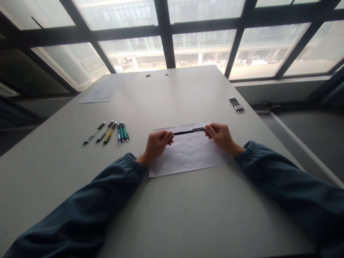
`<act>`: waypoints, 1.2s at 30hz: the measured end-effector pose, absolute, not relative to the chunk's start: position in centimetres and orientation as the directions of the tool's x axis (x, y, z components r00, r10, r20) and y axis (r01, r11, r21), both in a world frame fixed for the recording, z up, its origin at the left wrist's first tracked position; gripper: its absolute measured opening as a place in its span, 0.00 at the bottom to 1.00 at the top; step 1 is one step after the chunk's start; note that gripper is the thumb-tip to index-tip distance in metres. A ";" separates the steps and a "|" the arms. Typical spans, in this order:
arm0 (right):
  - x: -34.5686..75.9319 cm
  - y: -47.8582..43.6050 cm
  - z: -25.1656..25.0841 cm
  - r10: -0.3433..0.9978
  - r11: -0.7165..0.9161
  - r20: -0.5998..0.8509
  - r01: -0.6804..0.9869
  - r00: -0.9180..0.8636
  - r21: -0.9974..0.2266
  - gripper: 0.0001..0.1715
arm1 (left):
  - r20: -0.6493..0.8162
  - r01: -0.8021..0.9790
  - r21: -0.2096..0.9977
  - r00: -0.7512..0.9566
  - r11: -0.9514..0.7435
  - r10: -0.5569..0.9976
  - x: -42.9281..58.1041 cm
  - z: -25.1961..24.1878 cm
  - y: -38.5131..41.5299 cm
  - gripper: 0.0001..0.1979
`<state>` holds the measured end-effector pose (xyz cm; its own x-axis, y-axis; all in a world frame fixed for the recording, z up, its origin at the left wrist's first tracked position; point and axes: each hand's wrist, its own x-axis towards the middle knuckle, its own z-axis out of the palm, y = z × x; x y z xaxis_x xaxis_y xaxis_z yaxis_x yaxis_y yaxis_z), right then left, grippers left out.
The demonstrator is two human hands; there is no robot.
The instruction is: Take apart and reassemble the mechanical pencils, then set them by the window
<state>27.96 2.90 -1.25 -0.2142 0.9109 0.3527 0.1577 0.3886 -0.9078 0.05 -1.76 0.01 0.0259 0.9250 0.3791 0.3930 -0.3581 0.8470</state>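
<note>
A black pen (188,132) is held level between my two hands, above a sheet of white paper (185,163) that carries faint marks. My left hand (158,144) pinches the pen's left end between thumb and fingers. At the other end, near the clip, my right hand (220,137) has its thumb and fingers closed on the same pen. The paper lies flat on the white table (172,215), partly covered by both hands.
Left of the paper lie several blue and green pens (123,132), a yellow pen (110,133) and a grey pen (94,133). Several black pens (237,105) rest near the right edge. More papers (100,89) sit at the far left, before the windows (204,46).
</note>
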 end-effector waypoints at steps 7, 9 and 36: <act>28.0 3.0 -1.3 0.908 0.393 0.357 0.158 -0.218 -0.906 0.27 | 0.376 0.392 0.846 0.043 -0.362 0.926 -0.1 -0.2 -1.6 0.18; 28.0 2.9 -1.2 0.911 0.388 0.350 0.163 -0.219 -0.907 0.27 | 0.375 0.390 0.847 0.042 -0.361 0.926 -0.1 -0.2 -1.7 0.18; 28.0 2.9 -1.2 0.914 0.382 0.345 0.166 -0.213 -0.909 0.30 | 0.370 0.428 0.830 0.059 -0.359 0.927 0.1 0.2 -1.8 0.21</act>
<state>27.97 2.86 -1.20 -0.2130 0.9141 0.3450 0.1661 0.3819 -0.9092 0.12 -1.79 0.24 0.0585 0.9270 0.3704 0.4278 -0.3585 0.8298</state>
